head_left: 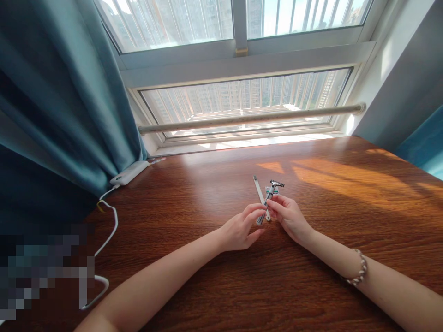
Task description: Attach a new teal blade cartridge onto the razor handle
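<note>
A metal safety razor (pixel 272 192) is held over the wooden table (pixel 194 193), its head pointing away from me. My left hand (pixel 242 228) pinches the lower end of its handle. My right hand (pixel 290 216) grips the handle higher up with thumb and fingers. A slim pale strip-like tool (pixel 257 186) lies on the table just behind the hands. A small teal and white packet (pixel 268 189) lies under the razor head, mostly hidden.
A white power bank (pixel 129 173) with a white cable (pixel 110 221) sits at the table's back left by a teal curtain (pixel 62 101). A window with a horizontal rail (pixel 249 117) runs behind. A beaded bracelet (pixel 360 269) is on my right wrist.
</note>
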`<action>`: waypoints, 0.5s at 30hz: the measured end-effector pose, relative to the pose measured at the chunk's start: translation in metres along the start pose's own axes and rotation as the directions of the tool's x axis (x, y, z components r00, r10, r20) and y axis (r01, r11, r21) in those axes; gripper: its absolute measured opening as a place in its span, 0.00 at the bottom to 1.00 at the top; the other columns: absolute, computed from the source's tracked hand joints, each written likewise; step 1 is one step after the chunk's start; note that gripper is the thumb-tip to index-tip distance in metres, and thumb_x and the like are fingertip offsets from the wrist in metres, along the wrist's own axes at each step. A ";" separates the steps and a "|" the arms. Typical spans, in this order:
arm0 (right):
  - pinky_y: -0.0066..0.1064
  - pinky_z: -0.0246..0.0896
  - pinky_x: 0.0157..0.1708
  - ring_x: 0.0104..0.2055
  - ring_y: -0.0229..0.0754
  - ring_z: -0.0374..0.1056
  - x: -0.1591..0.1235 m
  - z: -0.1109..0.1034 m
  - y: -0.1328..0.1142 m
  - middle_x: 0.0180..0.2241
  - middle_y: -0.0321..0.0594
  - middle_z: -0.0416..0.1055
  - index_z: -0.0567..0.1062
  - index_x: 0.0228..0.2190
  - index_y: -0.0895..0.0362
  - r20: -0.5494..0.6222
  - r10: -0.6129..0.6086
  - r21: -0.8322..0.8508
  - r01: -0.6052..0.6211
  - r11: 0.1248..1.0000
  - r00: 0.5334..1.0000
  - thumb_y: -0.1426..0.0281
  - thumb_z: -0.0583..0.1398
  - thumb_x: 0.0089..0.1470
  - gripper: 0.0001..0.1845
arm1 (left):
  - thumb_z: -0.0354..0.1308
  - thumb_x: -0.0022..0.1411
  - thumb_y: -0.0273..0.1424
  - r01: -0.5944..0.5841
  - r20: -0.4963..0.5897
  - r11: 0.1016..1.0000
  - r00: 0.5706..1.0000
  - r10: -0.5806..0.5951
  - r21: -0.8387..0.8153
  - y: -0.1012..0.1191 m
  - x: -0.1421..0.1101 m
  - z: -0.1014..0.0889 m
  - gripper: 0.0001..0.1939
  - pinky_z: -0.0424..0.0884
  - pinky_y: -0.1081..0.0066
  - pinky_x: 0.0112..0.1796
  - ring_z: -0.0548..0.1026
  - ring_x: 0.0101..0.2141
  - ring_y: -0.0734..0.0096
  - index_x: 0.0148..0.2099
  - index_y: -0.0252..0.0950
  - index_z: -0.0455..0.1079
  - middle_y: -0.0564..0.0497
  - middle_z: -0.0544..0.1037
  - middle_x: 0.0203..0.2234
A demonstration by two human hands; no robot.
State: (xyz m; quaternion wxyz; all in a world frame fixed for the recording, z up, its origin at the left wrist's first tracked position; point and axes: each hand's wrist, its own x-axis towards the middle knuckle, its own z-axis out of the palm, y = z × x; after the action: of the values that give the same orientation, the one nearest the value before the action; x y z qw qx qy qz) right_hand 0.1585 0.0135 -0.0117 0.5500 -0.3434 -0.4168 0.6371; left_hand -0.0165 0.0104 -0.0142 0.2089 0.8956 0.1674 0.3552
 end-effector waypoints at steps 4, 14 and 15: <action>0.25 0.54 0.21 0.21 0.32 0.58 -0.003 0.001 -0.001 0.22 0.34 0.66 0.71 0.29 0.59 0.023 -0.034 -0.127 0.037 0.991 0.999 0.63 0.62 0.44 0.13 | 0.57 0.54 0.27 0.204 -0.170 0.937 0.951 -0.259 -0.285 0.004 0.005 0.003 0.29 0.66 0.60 0.46 0.66 0.46 0.63 0.56 0.40 0.50 0.41 0.56 0.52; 0.26 0.55 0.19 0.20 0.33 0.59 -0.018 0.019 0.001 0.24 0.35 0.69 0.72 0.27 0.58 0.140 0.014 -0.261 0.024 0.965 0.990 0.62 0.64 0.41 0.13 | 0.53 0.58 0.33 0.428 0.169 0.272 0.748 -0.642 -0.862 0.020 0.025 0.001 0.16 0.68 0.68 0.30 0.70 0.27 0.70 0.47 0.31 0.66 0.47 0.72 0.29; 0.26 0.55 0.20 0.20 0.33 0.59 -0.018 0.018 0.002 0.23 0.35 0.69 0.72 0.28 0.58 0.149 0.020 -0.272 0.021 0.962 0.989 0.63 0.63 0.42 0.13 | 0.53 0.57 0.33 0.432 0.179 0.251 0.738 -0.651 -0.866 0.020 0.025 0.001 0.17 0.67 0.67 0.29 0.70 0.25 0.70 0.48 0.31 0.67 0.48 0.72 0.28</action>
State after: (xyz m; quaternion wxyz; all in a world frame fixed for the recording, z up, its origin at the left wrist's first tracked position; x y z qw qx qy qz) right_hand 0.1447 -0.0068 -0.0062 0.4645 -0.3667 -0.5412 0.5975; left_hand 0.0041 0.0038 0.0093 0.7207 0.4997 0.2838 0.3877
